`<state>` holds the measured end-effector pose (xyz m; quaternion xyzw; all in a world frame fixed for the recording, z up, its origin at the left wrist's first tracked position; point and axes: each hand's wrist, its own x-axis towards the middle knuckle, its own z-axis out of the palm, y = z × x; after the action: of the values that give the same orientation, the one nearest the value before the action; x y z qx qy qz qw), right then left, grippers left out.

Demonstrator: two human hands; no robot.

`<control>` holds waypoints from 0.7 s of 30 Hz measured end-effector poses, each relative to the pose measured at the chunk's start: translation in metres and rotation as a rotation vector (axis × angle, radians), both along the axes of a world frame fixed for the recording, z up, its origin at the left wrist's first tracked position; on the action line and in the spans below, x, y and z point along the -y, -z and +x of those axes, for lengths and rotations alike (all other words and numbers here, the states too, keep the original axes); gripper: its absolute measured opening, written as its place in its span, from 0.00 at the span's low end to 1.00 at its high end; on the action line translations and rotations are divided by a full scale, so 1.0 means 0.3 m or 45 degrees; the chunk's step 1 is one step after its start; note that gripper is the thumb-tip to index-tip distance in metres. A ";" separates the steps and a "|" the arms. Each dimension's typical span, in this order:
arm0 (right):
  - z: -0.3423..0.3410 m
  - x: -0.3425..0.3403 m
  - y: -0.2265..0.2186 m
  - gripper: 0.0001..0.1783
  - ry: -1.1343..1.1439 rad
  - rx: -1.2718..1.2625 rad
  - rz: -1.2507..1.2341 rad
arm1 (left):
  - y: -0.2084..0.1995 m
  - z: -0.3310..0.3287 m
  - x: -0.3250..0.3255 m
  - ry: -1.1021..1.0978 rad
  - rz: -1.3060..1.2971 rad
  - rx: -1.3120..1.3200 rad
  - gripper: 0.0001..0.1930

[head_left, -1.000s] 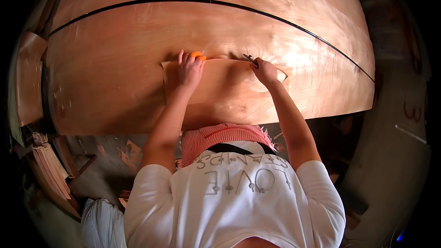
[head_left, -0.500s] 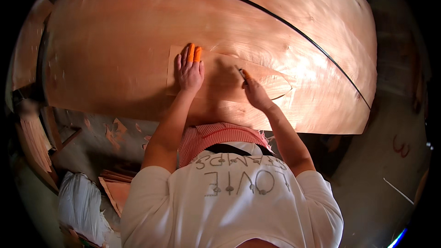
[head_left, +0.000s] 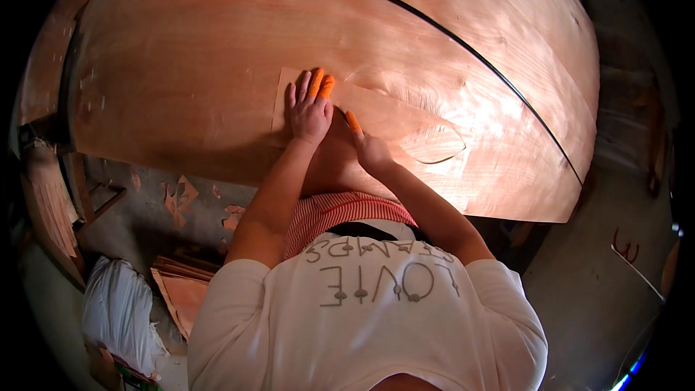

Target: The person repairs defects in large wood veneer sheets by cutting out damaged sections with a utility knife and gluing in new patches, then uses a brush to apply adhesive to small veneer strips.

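Note:
My left hand lies flat, fingers stretched, on a thin veneer piece, pressing its left part. Orange covers sit on two of its fingers. The piece has a straight left end and a curved, pointed right end; it rests on a large reddish-brown wood sheet. Close to the left thumb, my right hand is closed around a slim knife, its forefinger in an orange cover stretched along it. Only the dark, thin front of the knife shows; the palm hides the rest.
A long black strip curves across the far part of the sheet. Torn veneer scraps lie on the floor at left, beside stacked veneer sheets and a white plastic bag. More veneer stands at far left.
My right hand has drawn the knife leftward and nearer to me, close to the left hand. The left hand stays flat on the veneer piece; the whole view has shifted slightly.

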<state>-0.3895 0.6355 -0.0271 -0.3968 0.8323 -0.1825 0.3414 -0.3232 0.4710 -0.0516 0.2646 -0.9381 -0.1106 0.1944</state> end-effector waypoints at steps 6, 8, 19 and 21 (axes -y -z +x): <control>-0.236 -0.188 -0.012 0.32 -0.691 -0.160 0.605 | -0.030 -0.015 -0.001 0.021 0.032 -0.104 0.25; -0.382 -0.169 -0.126 0.38 -0.825 -0.229 0.490 | -0.030 -0.011 0.004 0.014 -0.003 -0.083 0.24; -0.692 -0.141 -0.274 0.46 -1.190 -0.298 0.528 | -0.048 -0.010 0.008 0.040 0.055 0.024 0.25; -0.602 -0.020 -0.312 0.45 -1.162 -0.300 0.480 | -0.045 -0.005 0.012 0.035 0.074 0.019 0.26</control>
<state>-0.5700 0.6414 0.0665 -0.6693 0.6255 0.1847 0.3559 -0.3247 0.4675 -0.0380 0.2581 -0.9394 -0.1385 0.1781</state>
